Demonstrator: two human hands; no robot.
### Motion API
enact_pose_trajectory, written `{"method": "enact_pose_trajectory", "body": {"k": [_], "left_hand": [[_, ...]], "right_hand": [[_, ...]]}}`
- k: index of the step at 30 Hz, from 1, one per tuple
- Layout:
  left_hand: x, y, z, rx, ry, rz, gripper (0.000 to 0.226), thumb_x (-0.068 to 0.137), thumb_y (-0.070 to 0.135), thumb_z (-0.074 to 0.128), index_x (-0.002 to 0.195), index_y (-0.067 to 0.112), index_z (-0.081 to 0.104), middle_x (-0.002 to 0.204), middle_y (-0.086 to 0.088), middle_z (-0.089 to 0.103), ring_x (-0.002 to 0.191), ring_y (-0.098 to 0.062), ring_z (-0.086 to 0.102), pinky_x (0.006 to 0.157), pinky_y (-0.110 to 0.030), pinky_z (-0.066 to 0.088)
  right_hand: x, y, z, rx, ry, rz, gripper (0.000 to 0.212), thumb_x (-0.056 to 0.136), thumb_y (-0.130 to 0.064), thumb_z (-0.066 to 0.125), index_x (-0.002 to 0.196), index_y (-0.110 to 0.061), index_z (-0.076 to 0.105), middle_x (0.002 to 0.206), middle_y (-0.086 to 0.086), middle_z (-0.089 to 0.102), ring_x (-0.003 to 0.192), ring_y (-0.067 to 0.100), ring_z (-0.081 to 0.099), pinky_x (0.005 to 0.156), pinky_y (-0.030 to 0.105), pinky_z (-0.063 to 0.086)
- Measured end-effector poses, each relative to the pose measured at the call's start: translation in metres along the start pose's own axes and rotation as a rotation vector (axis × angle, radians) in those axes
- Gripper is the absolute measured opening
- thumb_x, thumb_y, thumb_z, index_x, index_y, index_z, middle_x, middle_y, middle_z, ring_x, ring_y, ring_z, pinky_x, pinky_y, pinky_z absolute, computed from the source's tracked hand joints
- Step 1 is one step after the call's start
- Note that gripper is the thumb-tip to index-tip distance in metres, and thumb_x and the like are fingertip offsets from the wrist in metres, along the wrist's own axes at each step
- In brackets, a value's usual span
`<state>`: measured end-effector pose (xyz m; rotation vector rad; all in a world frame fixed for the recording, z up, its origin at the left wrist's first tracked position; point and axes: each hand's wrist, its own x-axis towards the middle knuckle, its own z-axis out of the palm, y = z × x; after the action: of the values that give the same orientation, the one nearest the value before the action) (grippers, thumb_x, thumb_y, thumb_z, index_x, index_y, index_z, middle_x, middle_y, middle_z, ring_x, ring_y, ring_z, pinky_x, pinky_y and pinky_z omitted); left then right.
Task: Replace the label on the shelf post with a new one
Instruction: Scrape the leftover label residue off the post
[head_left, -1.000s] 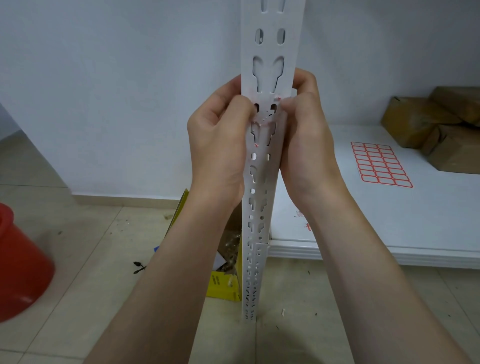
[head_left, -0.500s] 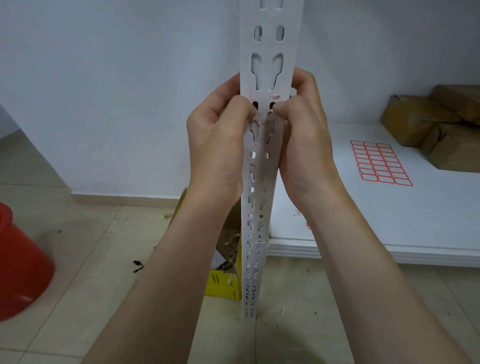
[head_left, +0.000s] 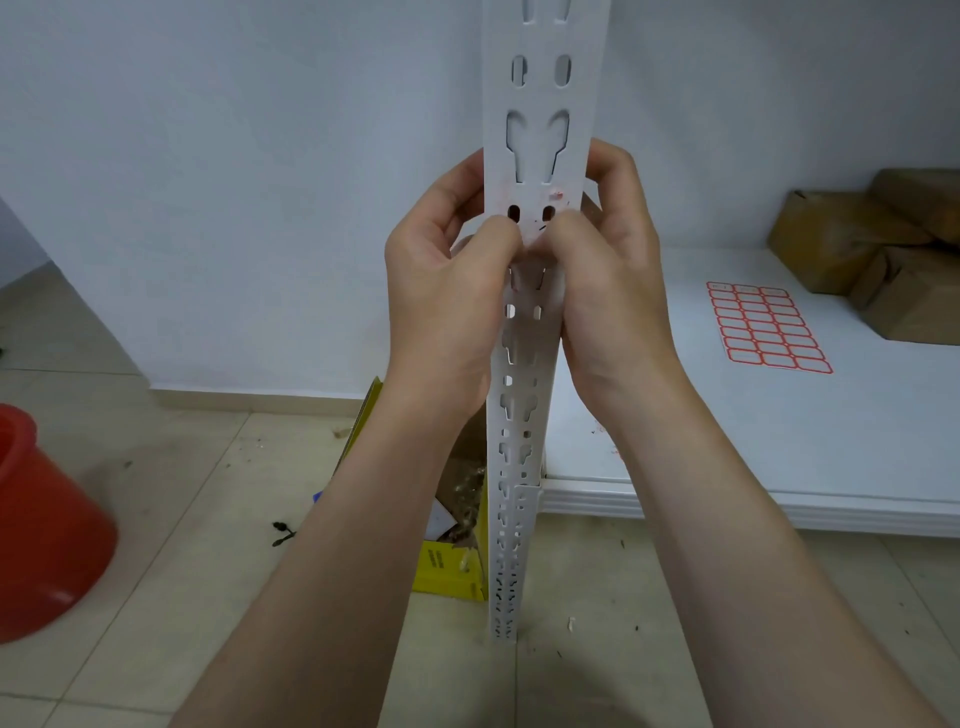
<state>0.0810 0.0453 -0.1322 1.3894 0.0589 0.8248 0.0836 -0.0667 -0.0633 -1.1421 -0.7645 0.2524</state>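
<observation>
Hands were both on the white slotted shelf post (head_left: 540, 78), centre of frame. The post ran upright from the top edge down to the floor tiles. Your left hand (head_left: 441, 291) curled round its left edge at mid-height, with the thumb pressed on the front face just below the pair of oval slots. Your right hand (head_left: 613, 280) did the same from the right edge, thumb tip almost touching the left one. Both hands were clamped on the post, fingers tucked behind it.

The old label (head_left: 557, 196) was down to red flecks and a faint smear on the front face, just above your right thumb. Possibly a scrap sat pinched under the thumbs, but that was too hidden to call.

A label sheet (head_left: 766, 327) with red-bordered blanks lay flat on the white shelf board (head_left: 779, 452) at right of frame, well apart from your hands. Brown cardboard boxes (head_left: 857, 244) sat on the same board at upper right. A yellow box (head_left: 447, 566) stood on the floor just behind the post. A red bucket (head_left: 41, 519) was at the lower left edge.
</observation>
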Motion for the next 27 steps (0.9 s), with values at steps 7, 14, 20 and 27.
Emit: {"method": "enact_pose_trajectory", "body": {"k": [7, 14, 20, 27], "left_hand": [[0.01, 0.02, 0.011, -0.031, 0.024, -0.021, 0.041, 0.098, 0.027, 0.043, 0.131, 0.04, 0.063, 0.108, 0.028, 0.061, 0.094, 0.007, 0.057, 0.08, -0.004, 0.048], [-0.009, 0.05, 0.006, -0.05, 0.017, -0.013, 0.05, 0.093, 0.0, 0.04, 0.13, 0.012, 0.07, 0.117, -0.006, 0.077, 0.096, -0.021, 0.067, 0.085, -0.039, 0.057], [-0.006, 0.063, 0.019, -0.078, 0.131, -0.05, 0.051, 0.087, -0.012, 0.041, 0.129, -0.002, 0.067, 0.119, -0.024, 0.074, 0.096, -0.039, 0.068, 0.083, -0.053, 0.053], [-0.007, 0.065, 0.02, -0.071, 0.119, -0.021, 0.05, 0.088, -0.013, 0.041, 0.13, -0.002, 0.066, 0.119, -0.024, 0.074, 0.107, -0.044, 0.071, 0.084, -0.048, 0.057]], "right_hand": [[0.003, -0.003, 0.006, 0.026, 0.029, -0.033, 0.029, 0.101, 0.0, 0.04, 0.098, -0.027, 0.048, 0.084, -0.011, 0.047, 0.076, -0.005, 0.047, 0.076, 0.01, 0.04], [0.008, 0.006, 0.003, -0.077, 0.098, -0.059, 0.027, 0.094, -0.001, 0.052, 0.108, -0.024, 0.054, 0.092, -0.009, 0.062, 0.087, 0.003, 0.061, 0.08, 0.019, 0.048], [0.013, 0.016, -0.006, -0.074, 0.142, -0.107, 0.033, 0.092, 0.001, 0.056, 0.116, -0.022, 0.056, 0.094, -0.006, 0.069, 0.078, 0.007, 0.065, 0.065, 0.024, 0.052], [0.014, 0.017, -0.006, -0.044, 0.136, -0.108, 0.035, 0.09, 0.005, 0.055, 0.114, -0.021, 0.055, 0.091, -0.006, 0.067, 0.073, 0.004, 0.063, 0.062, 0.02, 0.05]]}}
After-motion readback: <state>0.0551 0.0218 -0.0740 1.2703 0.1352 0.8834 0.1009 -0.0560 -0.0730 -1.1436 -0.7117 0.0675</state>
